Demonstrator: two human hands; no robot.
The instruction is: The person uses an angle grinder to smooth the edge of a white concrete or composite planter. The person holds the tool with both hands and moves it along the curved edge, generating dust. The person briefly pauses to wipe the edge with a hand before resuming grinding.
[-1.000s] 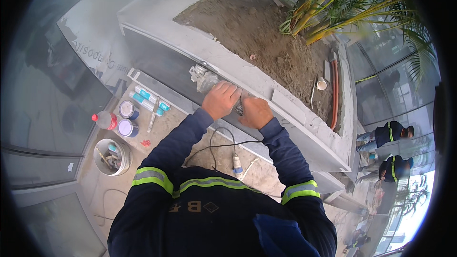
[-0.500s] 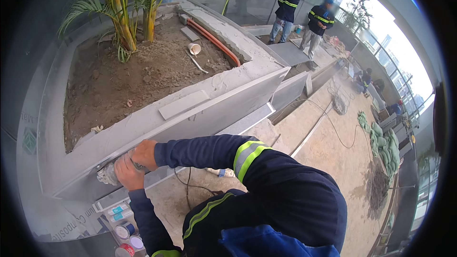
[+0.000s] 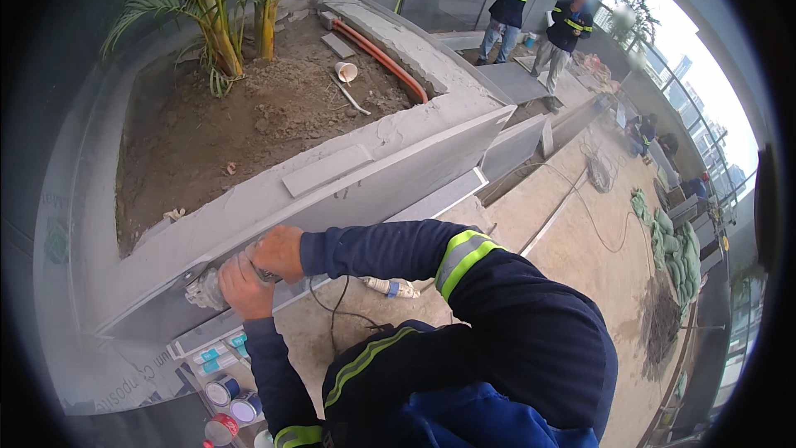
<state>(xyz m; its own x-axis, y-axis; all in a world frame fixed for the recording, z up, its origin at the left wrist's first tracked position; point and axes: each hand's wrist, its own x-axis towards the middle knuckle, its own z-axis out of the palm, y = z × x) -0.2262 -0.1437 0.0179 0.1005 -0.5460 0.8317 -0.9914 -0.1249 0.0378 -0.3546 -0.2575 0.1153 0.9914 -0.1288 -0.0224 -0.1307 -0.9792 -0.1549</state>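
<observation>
Both my hands are closed around a dust-covered corded power tool that looks like an angle grinder (image 3: 205, 289). Its whitish head is against the top edge of a grey stone slab (image 3: 398, 184) that faces the planter wall. My left hand (image 3: 244, 285) wraps the tool near its head. Just behind it, my right hand (image 3: 279, 252) grips the body, which is mostly hidden by my fingers. A dark cord (image 3: 335, 315) hangs below my hands to the floor.
A loose stone strip (image 3: 327, 170) lies on the planter ledge. Cans (image 3: 246, 407), tubes and a bottle (image 3: 221, 429) stand at lower left. A white-wrapped tool (image 3: 391, 287) lies on the floor. Two people (image 3: 516, 0) stand far off; green sacks (image 3: 676, 249) are piled at right.
My hands and the grinder have shifted slightly right along the slab's edge. The whole view has moved a little, showing more of the cans and bottle. One standing person's head has turned.
</observation>
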